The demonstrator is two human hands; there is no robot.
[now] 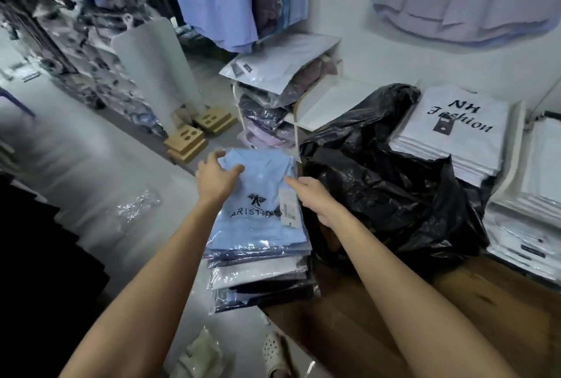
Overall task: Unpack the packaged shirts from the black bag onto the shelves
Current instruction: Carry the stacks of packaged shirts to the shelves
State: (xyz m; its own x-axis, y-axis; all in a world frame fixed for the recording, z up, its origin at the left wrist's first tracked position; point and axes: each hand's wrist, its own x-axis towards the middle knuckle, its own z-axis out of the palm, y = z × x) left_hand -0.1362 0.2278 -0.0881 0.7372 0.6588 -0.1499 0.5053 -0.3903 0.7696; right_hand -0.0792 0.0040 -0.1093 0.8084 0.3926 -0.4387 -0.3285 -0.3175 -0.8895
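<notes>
Both hands are on the top shirt (255, 195), a pale blue one sealed in clear plastic with a dark logo printed on it. The left hand (216, 177) lies on its far left corner, fingers curled over the edge and thumb spread across the top. The right hand (312, 198) holds the right edge, forefinger stretched along the plastic beside a paper tag (288, 209); its other fingers are tucked under, so how tightly it grips cannot be told. Under the hands sits a stack (261, 274) of packaged shirts, blue, white and dark, resting on the end of a brown table (349, 332). Just right of the right hand slumps the black bag (388, 183), crumpled and open. Beyond the hands stands a white shelf (324, 104) with packaged shirts in its compartments. Farther right, past the bag, lies a pile of white packets (455, 134) with black lettering.
</notes>
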